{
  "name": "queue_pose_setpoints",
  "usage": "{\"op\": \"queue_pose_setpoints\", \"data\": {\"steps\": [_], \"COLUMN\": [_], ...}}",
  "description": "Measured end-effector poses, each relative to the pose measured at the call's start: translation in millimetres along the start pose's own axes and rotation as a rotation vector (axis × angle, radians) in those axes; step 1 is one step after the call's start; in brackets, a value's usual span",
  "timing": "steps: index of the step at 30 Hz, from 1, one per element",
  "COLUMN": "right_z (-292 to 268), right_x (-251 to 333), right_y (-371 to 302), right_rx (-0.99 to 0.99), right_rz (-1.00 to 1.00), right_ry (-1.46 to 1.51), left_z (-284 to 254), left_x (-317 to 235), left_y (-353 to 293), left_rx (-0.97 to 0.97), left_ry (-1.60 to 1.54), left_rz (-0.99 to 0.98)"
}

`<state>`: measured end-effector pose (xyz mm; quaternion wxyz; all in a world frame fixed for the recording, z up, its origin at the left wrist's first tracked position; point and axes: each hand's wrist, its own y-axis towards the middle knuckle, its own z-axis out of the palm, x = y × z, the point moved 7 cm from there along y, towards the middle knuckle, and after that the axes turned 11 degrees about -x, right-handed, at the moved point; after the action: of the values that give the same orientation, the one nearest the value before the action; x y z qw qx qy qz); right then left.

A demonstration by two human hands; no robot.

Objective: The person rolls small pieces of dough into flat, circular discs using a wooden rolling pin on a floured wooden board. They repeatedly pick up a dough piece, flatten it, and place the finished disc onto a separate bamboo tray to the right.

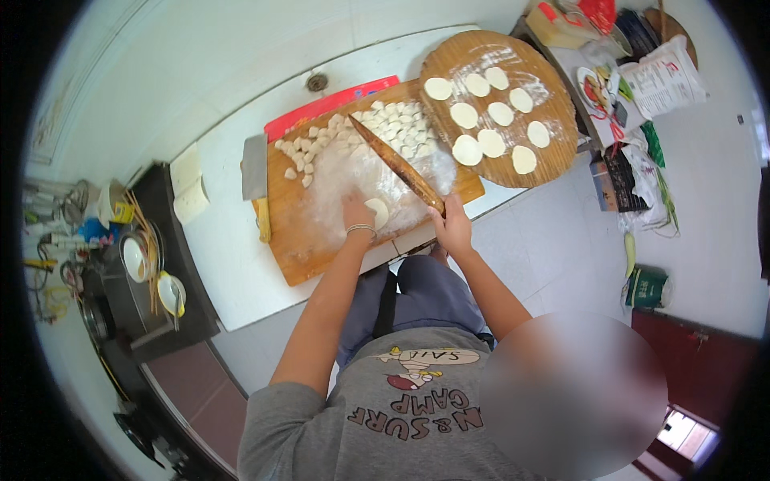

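My right hand (454, 228) is wrapped around the near end of a long, tapered wooden rolling pin (395, 163). The pin slants up and left across a floured wooden board (297, 258), its far tip by the dough pieces. On the board, my left hand (358, 213) is beside a flat, round dough wrapper (378, 212). Its fingers are smeared and partly hidden, so whether they grip the wrapper's edge cannot be made out. Many small dough pieces (403, 127) lie along the board's far side, the right-hand ones whiter with flour.
Several finished wrappers (492, 143) rest on a round wooden board (553, 156) at the right, overlapping the rectangular one. A cleaver (255, 170) lies at the board's left edge, a red packet (329, 105) behind it. Bowls (171, 293) and chopsticks stand far left; a white sack (662, 76) far right.
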<state>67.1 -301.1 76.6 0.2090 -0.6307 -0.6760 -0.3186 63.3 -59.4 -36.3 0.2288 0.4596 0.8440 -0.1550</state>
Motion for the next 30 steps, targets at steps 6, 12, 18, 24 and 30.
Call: {"op": "queue_pose_setpoints", "data": {"steps": [6, 12, 18, 24, 30], "right_z": [-36, -57, -77, -141, -213], "right_x": [-2, -5, -28, -51, -106], "right_y": [-5, -2, -2, 1, -6], "right_rx": [-0.078, -0.168, -0.226, -0.434, -0.66], "right_rz": [0.043, 0.062, 0.103, 0.192, 0.263], "right_ry": [0.044, 0.138, 0.158, 0.156, 0.093], "left_z": [12, -4, -11, 34, 131], "left_x": [3, -10, -68, -222, -387], "left_y": [7, 1, -6, -30, -70], "left_rx": [0.251, 0.001, 0.239, 0.71, 1.049], "left_ry": [0.05, -0.021, -0.467, -0.927, -0.861], "left_rz": [-0.117, 0.309, 0.193, 0.056, -0.028]}}
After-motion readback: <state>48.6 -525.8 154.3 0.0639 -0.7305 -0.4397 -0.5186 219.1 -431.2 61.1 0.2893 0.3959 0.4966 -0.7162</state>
